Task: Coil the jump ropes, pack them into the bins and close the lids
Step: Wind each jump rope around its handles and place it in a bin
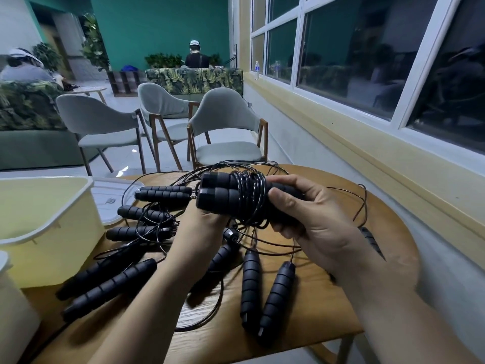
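Half-wound jump rope [236, 198] held over the tangle, free cable at risk of snagging

The jump rope's two handles lie side by side above the table [328, 311], with cable turns [252, 195] wrapped around their middle. The likely trouble is the springy wire: nothing pins the turns, so they could slip off or spring loose if the grip eases. The free length also loops down among the loose ropes [250, 279] and could catch one and drag it along. The right hand [315, 222] has thumb and fingers curled round the handles' right end, wrist level. The left hand [202, 227] comes up beneath the capped end; its fingers are hidden, so grip or mere support cannot be told. The yellow bin [44, 232] stands open to the left, its lid [110, 203] beside it.
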The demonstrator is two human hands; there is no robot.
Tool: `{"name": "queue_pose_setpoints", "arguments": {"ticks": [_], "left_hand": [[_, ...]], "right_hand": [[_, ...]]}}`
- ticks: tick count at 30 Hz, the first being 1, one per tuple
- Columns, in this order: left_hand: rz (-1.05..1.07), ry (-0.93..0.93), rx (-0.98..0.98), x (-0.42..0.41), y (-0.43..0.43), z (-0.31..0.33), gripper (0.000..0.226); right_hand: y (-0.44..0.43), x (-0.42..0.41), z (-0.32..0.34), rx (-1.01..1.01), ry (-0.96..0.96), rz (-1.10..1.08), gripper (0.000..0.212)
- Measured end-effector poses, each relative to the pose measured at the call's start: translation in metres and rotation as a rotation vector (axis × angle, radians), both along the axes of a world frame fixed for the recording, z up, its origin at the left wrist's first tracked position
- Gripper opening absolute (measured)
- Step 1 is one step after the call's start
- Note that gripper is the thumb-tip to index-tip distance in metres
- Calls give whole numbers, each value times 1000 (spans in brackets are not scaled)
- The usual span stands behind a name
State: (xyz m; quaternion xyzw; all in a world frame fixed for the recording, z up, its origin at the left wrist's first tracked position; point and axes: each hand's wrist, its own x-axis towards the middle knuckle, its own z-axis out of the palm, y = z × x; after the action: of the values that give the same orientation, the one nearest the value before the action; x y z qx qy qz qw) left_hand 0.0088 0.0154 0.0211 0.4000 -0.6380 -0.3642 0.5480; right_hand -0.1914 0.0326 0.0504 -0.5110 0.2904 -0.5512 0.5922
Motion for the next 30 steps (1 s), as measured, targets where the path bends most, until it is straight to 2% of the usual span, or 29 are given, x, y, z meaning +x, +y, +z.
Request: {"name": "queue_pose_setpoints", "arguments": {"ticks": [4, 6, 14, 18, 23, 27, 30], "left_hand": [[58, 141, 111, -4, 4, -3, 15], [26, 177, 140, -6, 11, -4, 13], [-33, 419, 285, -2, 23, -4, 20], [67, 392, 282, 5, 33, -3, 47], [211, 344, 263, 20, 50, 3, 30], [283, 292, 282, 50, 61, 14, 32], [349, 234, 312, 75, 70, 26, 31]], "right_hand": [[-4, 3, -8, -51, -33, -121, 48], [-7, 1, -8, -77, -34, -184, 48], [-3, 13, -20, -205, 278, -418, 38], [8, 27, -25, -236, 428, -464, 36], [20, 47, -26, -313, 553, -406, 34], [24, 65, -18, -383, 650, -277, 35], [26, 84, -17, -416, 634, -197, 37]]}}
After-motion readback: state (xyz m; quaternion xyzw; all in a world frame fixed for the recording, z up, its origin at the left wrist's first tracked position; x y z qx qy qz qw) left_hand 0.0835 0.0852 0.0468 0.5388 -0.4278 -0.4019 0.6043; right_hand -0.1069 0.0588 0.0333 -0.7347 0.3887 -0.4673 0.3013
